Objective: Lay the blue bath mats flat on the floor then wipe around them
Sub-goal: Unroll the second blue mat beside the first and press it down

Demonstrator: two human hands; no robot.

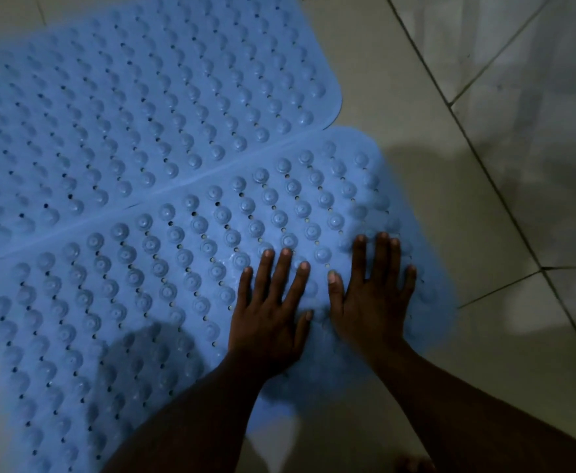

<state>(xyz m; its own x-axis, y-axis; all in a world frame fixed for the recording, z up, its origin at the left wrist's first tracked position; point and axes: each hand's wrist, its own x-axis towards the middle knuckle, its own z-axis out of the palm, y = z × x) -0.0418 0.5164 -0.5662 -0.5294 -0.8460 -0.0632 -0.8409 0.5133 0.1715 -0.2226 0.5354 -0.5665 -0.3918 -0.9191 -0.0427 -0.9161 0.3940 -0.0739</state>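
Note:
Two blue bath mats with rows of suction cups and small holes lie side by side on the tiled floor. The far mat (136, 107) fills the upper left. The near mat (116, 295) runs from lower left to centre right, its long edge against the far one. My left hand (269, 312) presses flat on the near mat, fingers spread. Just to its right, my right hand (372, 295) also lies palm down near that mat's right end. Neither hand holds anything.
Pale floor tiles (484, 216) with dark grout lines spread to the right and along the bottom. A toe (413, 464) shows at the bottom edge. The light is dim, with shadows on the tiles at right.

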